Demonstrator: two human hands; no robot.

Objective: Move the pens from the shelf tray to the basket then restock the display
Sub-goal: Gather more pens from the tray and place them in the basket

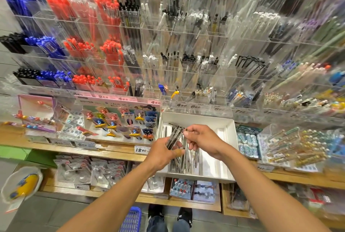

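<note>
Both hands, left (pixel 162 154) and right (pixel 202 141), grip pens (pixel 173 137) (above tray (pixel 228 132)).

Dark, clear-barrelled pens (pixel 172 136) are seen over a white tray (pixel 228 130). A blue latticed basket (pixel 131 219) is seen near, on grey floor. Far left, blue, red and black pens are racked in clear compartments (pixel 78 48).

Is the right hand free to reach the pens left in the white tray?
Probably yes. The right hand hovers just above the white tray, nothing lies between it and the loose pens, though its fingertips pinch the bundle of pens held by the left hand.
</note>
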